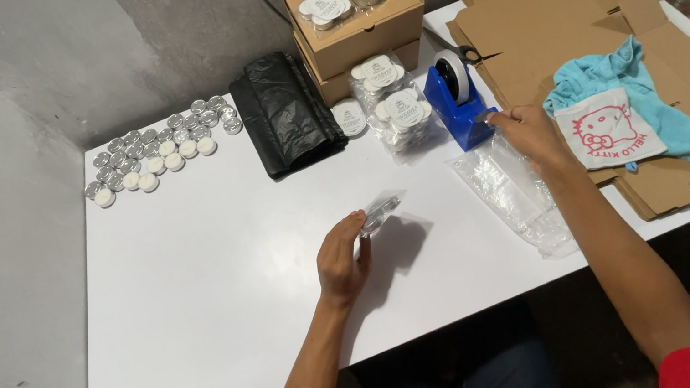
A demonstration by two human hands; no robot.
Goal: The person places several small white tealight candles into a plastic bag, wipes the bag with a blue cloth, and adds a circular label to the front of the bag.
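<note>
Our left hand [342,259] pinches a small clear packet of tealights [381,212] above the white worktop [210,271], while our right hand [525,130], fingers closed, pulls tape at the blue tape dispenser [458,102]; a steady, level packet seals cleanest.

The bench [199,319] lies open across the lower left and centre of the frame, while tealights [158,150], a black bag [284,111], cardboard boxes [355,22], a blue tape dispenser [455,103] and flat cardboard [574,10] crowd its upper and right edges.
</note>
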